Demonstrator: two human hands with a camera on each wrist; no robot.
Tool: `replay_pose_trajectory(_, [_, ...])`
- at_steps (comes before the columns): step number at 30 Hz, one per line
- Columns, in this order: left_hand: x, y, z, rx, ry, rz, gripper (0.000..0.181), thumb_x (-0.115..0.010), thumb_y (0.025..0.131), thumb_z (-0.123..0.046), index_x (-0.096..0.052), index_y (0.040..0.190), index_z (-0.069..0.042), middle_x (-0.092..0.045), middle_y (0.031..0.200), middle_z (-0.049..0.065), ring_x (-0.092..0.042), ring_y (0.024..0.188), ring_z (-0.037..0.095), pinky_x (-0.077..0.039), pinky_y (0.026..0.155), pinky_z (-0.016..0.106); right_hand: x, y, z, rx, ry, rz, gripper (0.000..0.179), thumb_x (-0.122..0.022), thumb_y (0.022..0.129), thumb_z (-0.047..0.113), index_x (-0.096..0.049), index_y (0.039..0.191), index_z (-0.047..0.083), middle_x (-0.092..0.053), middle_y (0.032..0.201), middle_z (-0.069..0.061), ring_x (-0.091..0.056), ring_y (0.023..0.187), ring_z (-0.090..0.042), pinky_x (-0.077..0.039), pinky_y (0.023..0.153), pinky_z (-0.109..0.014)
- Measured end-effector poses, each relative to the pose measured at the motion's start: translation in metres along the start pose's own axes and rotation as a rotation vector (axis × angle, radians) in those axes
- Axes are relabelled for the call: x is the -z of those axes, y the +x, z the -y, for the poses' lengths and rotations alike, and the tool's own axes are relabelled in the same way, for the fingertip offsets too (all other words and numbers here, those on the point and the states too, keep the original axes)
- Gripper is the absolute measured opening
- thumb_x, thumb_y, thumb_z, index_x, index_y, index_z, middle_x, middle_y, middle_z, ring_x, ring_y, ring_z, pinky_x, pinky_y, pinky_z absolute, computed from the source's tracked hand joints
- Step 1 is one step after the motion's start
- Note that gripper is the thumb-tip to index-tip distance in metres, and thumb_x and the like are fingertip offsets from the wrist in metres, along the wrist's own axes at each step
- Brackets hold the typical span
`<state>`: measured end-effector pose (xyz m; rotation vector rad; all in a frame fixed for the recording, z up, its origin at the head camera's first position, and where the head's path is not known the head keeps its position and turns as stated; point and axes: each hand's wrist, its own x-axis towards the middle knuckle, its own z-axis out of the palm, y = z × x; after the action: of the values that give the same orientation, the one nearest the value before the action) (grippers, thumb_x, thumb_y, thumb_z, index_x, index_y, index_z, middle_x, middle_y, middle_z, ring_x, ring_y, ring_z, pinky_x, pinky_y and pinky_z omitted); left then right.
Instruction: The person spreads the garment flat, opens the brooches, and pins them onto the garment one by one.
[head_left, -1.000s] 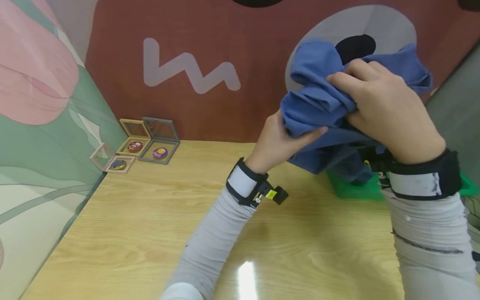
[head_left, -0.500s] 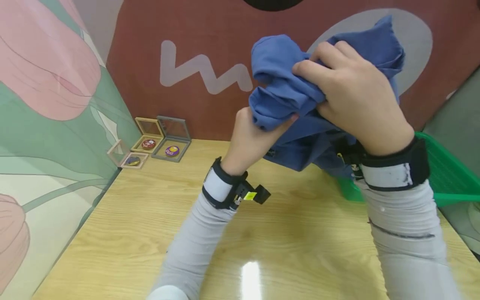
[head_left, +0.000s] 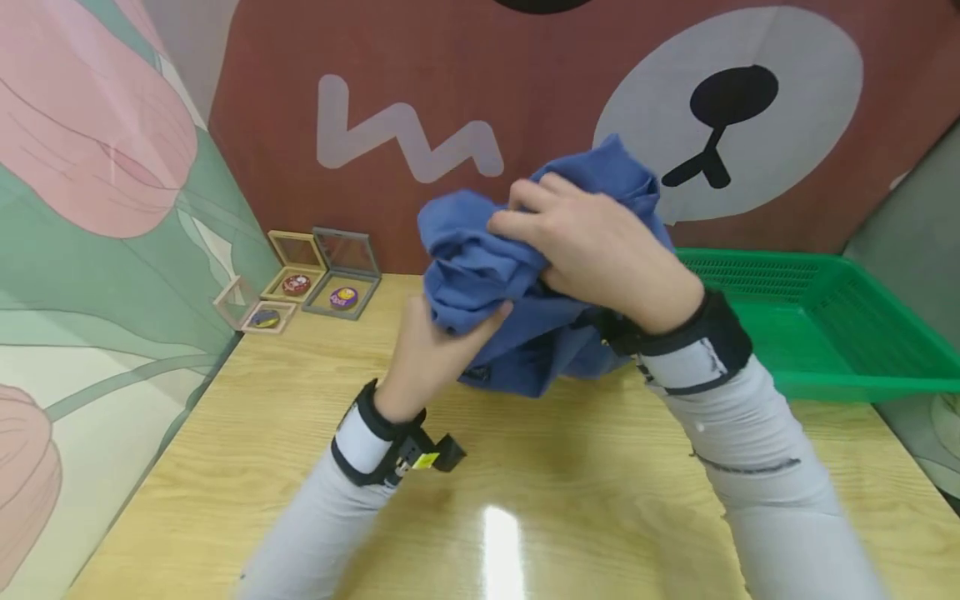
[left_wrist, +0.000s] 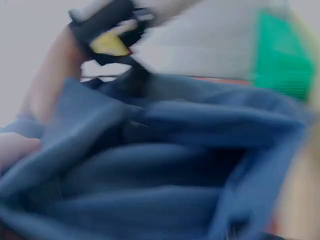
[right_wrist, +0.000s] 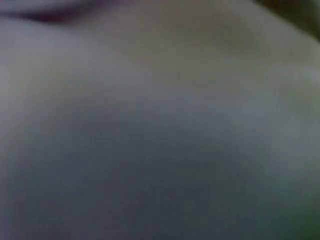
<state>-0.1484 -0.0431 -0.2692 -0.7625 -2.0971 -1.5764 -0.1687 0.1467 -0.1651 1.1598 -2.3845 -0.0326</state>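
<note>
A crumpled piece of blue fabric, its exact kind hidden by the folds, is held up in both hands over the wooden table. My left hand grips its lower left side, thumb across the front. From above, my right hand grips the bunched top with curled fingers. In the left wrist view the blue fabric fills most of the picture in blurred, loose folds. The right wrist view is too dark and blurred to make anything out.
A green plastic basket stands at the right, partly behind my right forearm. At the back left are three small open display cases, a grey one, a yellow one and a pinkish one, each holding a round badge. A painted wall rises behind.
Both hands have carried the blue fabric left and, over the last half second, lower, away from the green basket, which now shows more. The display cases stay in place.
</note>
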Motion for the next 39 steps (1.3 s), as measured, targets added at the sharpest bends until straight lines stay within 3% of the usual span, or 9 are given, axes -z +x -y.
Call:
replay_pose_trajectory(3, [0.0, -0.023, 0.026, 0.104, 0.056, 0.129, 0.044, -0.079, 0.084, -0.019, -0.062, 0.121, -0.001, -0.07, 0.101, 0.008, -0.065, 0.089, 0.014, -0.054, 0.078, 0.03, -0.035, -0.008, -0.002, -0.046, 0.042, 0.191, 0.044, -0.066, 0.086, -0.002, -0.065, 0.124, 0.019, -0.06, 0.118, -0.008, -0.054, 0.109, -0.032, -0.056, 0.073, -0.05])
replay_pose_trajectory(8, [0.012, -0.047, 0.056, 0.395, 0.201, 0.329, 0.077, -0.074, 0.088, -0.041, -0.039, 0.148, -0.008, -0.062, 0.135, 0.013, -0.062, 0.118, 0.027, -0.052, 0.095, 0.044, -0.082, -0.039, -0.009, -0.209, 0.151, 0.382, 0.064, -0.071, 0.091, 0.013, -0.045, 0.147, 0.028, -0.042, 0.153, -0.007, -0.035, 0.14, -0.039, -0.043, 0.097, -0.071])
replay_pose_trajectory(14, [0.044, -0.055, 0.071, 0.594, 0.363, 0.339, 0.07, -0.061, 0.093, -0.055, -0.037, 0.136, -0.005, -0.06, 0.127, 0.018, -0.059, 0.115, 0.035, -0.051, 0.088, 0.045, -0.088, -0.094, -0.02, -0.375, 0.211, 0.228, 0.063, -0.072, 0.09, 0.016, -0.045, 0.148, 0.02, -0.044, 0.152, -0.011, -0.04, 0.136, -0.041, -0.049, 0.092, -0.064])
replay_pose_trajectory(18, [0.059, -0.058, 0.083, 0.647, 0.43, 0.413, 0.057, -0.053, 0.098, -0.056, -0.056, 0.118, -0.002, -0.064, 0.106, 0.014, -0.061, 0.089, 0.023, -0.048, 0.07, 0.032, -0.09, -0.134, -0.015, -0.49, 0.237, 0.151, 0.026, -0.067, 0.093, 0.015, -0.066, 0.119, 0.007, -0.066, 0.103, -0.009, -0.062, 0.09, -0.026, -0.053, 0.07, -0.04])
replay_pose_trajectory(20, [0.06, -0.061, 0.091, 0.702, 0.379, 0.45, 0.06, -0.051, 0.099, -0.055, -0.057, 0.12, 0.001, -0.067, 0.102, 0.014, -0.062, 0.085, 0.021, -0.048, 0.068, 0.03, -0.094, -0.155, -0.006, -0.566, 0.3, 0.173, 0.011, -0.063, 0.097, 0.017, -0.068, 0.097, 0.007, -0.062, 0.078, -0.002, -0.056, 0.068, -0.016, -0.047, 0.061, -0.032])
replay_pose_trajectory(24, [0.053, -0.065, 0.11, 0.83, 0.078, 0.49, 0.07, -0.041, 0.102, -0.056, -0.056, 0.124, 0.008, -0.072, 0.102, 0.018, -0.069, 0.086, 0.02, -0.053, 0.071, 0.03, -0.114, -0.192, 0.015, -0.711, 0.468, 0.219, 0.029, -0.053, 0.103, 0.017, -0.064, 0.077, 0.01, -0.051, 0.062, 0.005, -0.043, 0.056, -0.007, -0.038, 0.056, -0.024])
replay_pose_trajectory(31, [0.029, -0.056, 0.126, 1.141, -0.528, 0.475, 0.094, -0.028, 0.098, -0.069, -0.018, 0.154, 0.006, -0.042, 0.149, 0.03, -0.051, 0.133, 0.037, -0.038, 0.115, 0.043, -0.141, -0.218, 0.023, -1.029, 0.7, 0.316, 0.053, -0.044, 0.106, 0.037, -0.058, 0.066, 0.005, -0.047, 0.055, 0.002, -0.039, 0.05, -0.011, -0.034, 0.05, -0.026])
replay_pose_trajectory(35, [0.017, -0.051, 0.132, 1.162, -0.62, 0.468, 0.088, -0.033, 0.1, -0.064, -0.009, 0.158, -0.004, -0.026, 0.159, 0.028, -0.033, 0.146, 0.041, -0.027, 0.121, 0.047, -0.15, -0.212, 0.014, -1.119, 0.781, 0.368, 0.06, -0.049, 0.1, 0.055, -0.053, 0.064, 0.006, -0.043, 0.054, 0.002, -0.036, 0.049, -0.013, -0.032, 0.049, -0.026])
replay_pose_trajectory(39, [0.01, -0.05, 0.136, 1.162, -0.569, 0.502, 0.079, -0.038, 0.1, -0.058, -0.017, 0.158, -0.009, -0.033, 0.158, 0.022, -0.041, 0.142, 0.035, -0.033, 0.118, 0.047, -0.165, -0.198, 0.011, -1.176, 0.943, 0.331, 0.046, -0.06, 0.096, 0.05, -0.054, 0.088, 0.005, -0.046, 0.069, 0.001, -0.044, 0.061, -0.015, -0.039, 0.058, -0.028])
